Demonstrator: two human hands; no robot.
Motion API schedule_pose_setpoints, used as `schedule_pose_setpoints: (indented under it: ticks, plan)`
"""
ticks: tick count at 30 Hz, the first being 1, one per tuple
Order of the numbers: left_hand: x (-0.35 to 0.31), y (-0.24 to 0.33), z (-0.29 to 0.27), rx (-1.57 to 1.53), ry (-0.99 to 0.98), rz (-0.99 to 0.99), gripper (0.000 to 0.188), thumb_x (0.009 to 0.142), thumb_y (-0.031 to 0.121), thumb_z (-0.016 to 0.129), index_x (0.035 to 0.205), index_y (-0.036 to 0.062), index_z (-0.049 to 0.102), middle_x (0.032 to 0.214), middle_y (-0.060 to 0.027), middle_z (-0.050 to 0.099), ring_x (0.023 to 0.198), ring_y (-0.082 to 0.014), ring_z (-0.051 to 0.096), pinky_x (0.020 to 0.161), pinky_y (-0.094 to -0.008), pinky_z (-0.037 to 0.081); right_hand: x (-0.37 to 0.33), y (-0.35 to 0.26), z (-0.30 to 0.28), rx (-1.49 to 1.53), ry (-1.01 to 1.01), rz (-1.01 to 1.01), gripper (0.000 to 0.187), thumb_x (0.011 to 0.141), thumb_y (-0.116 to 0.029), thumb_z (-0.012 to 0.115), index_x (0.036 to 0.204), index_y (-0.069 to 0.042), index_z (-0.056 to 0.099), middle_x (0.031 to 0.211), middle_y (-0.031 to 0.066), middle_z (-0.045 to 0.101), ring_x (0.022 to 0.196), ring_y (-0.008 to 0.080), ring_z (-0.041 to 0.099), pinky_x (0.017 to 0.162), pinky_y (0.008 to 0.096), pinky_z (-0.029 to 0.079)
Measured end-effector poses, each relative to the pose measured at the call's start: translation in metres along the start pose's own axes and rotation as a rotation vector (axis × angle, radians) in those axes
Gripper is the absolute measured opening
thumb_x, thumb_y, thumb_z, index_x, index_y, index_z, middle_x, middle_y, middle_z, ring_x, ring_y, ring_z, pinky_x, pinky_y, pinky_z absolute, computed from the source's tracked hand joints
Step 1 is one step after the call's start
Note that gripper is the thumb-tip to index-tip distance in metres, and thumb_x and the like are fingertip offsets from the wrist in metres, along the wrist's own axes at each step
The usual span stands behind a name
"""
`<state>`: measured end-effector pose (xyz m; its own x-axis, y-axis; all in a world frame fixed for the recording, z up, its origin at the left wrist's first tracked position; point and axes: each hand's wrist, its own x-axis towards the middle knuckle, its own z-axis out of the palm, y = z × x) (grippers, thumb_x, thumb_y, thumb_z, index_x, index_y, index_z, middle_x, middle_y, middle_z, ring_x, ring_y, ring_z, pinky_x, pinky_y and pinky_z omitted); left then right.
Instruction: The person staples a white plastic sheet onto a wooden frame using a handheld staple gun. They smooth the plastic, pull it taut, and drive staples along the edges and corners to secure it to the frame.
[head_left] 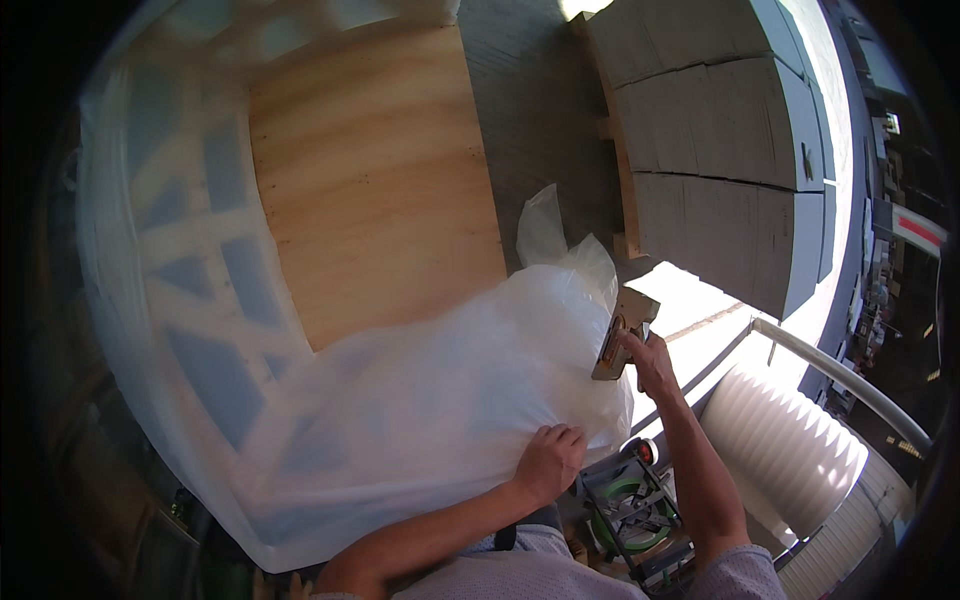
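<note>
Translucent white plastic sheeting (pixel 440 370) is draped over a wooden frame (pixel 200 240), whose slats show through it on the left. A bare plywood panel (pixel 375 180) lies open in the middle. My left hand (pixel 551 464) presses on the near right of the sheeting with curled fingers that gather it. In my right hand (pixel 650 362) is a metal staple gun (pixel 612 348), held at the sheeting's right edge. The far end of the sheeting bunches into loose, raised corners. The gun's tip against the sheeting is hard to make out.
At the far right, large cardboard boxes (pixel 715 120) are stacked on a wooden pallet (pixel 622 170). Near right stand a white foam roll (pixel 780 450), a curved metal rail (pixel 840 378) and a strapping cart (pixel 630 520) with a green reel. Dark floor (pixel 535 100) separates the panel from the pallet.
</note>
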<state>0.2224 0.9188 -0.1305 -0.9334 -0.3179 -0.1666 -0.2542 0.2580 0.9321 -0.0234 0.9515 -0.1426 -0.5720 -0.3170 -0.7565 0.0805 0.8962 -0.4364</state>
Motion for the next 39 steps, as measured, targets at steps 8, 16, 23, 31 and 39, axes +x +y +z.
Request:
schedule_pose_setpoints:
  ticks: [8, 16, 23, 31, 39]
  plan:
    - [-0.023, 0.042, -0.031, -0.629, -0.281, -0.157, 0.031, 0.093, 0.013, 0.056, 0.119, -0.003, 0.057, 0.108, -0.0221, 0.061, 0.102, -0.0398, 0.056, 0.091, -0.0441, 0.044, -0.033, -0.058, 0.042, -0.445, -0.454, -0.223, 0.048, 0.085, -0.036, 0.065, 0.114, 0.001, 0.059, 0.093, 0.023, 0.068, 0.087, 0.0384, 0.066, 0.079, 0.0447, 0.05]
    - [-0.037, 0.04, -0.021, -0.925, -0.368, -0.079, 0.028, 0.097, 0.015, 0.051, 0.12, -0.0016, 0.055, 0.11, -0.0202, 0.057, 0.105, -0.0385, 0.053, 0.094, -0.0442, 0.041, -0.013, 0.011, 0.042, -1.204, -0.61, -0.07, 0.04, 0.084, -0.034, 0.061, 0.106, 0.0, 0.066, 0.101, 0.0211, 0.07, 0.098, 0.0368, 0.067, 0.088, 0.0466, 0.05]
    - [-0.046, 0.024, 0.02, -0.769, -0.279, 0.075, 0.02, 0.087, 0.014, 0.058, 0.099, -0.0017, 0.057, 0.094, -0.0199, 0.057, 0.092, -0.0399, 0.057, 0.085, -0.0453, 0.046, -0.022, 0.112, -0.012, -1.12, -0.503, 0.408, 0.044, 0.081, -0.036, 0.06, 0.095, 0.006, 0.07, 0.1, 0.0247, 0.07, 0.098, 0.0377, 0.068, 0.087, 0.0465, 0.051]
    - [-0.008, 0.029, 0.021, -0.867, -0.526, -0.158, 0.02, 0.083, 0.016, 0.059, 0.095, -0.0003, 0.058, 0.108, -0.0184, 0.057, 0.11, -0.0338, 0.053, 0.095, -0.0431, 0.042, -0.068, 0.19, 0.028, -0.866, -0.553, 0.523, 0.044, 0.082, -0.034, 0.06, 0.092, 0.007, 0.068, 0.096, 0.0271, 0.069, 0.096, 0.038, 0.069, 0.079, 0.0474, 0.053]
    - [0.037, 0.024, 0.054, 0.123, -0.211, 0.138, 0.027, 0.081, 0.018, 0.059, 0.095, -0.0029, 0.068, 0.115, -0.016, 0.059, 0.12, -0.0346, 0.047, 0.105, -0.0491, 0.034, -0.1, 0.224, 0.038, -0.743, -0.515, 0.533, 0.044, 0.084, -0.034, 0.059, 0.094, 0.008, 0.067, 0.095, 0.0279, 0.069, 0.095, 0.0391, 0.068, 0.077, 0.048, 0.053]
